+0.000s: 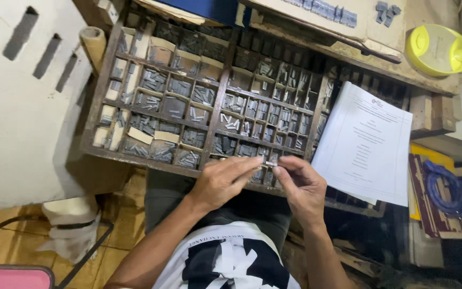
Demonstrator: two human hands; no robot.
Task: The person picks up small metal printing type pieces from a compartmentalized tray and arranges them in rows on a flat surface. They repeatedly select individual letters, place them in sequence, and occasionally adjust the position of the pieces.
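Note:
A wide wooden type case [100, 101] with many small compartments of grey metal type pieces sits in front of me. My left hand [221, 181] and my right hand [303, 187] meet over its near edge. Between the fingertips of both hands is a small grey metal type piece [271, 163], pinched from either side. Both hands hover just above the front row of compartments.
A stapled white paper sheet [367, 142] lies over the case's right end. A yellow round lidded container [437, 49] stands at the back right. A coil of blue cord [445, 187] rests on wooden pieces at right. A white wall panel [22, 101] is at left.

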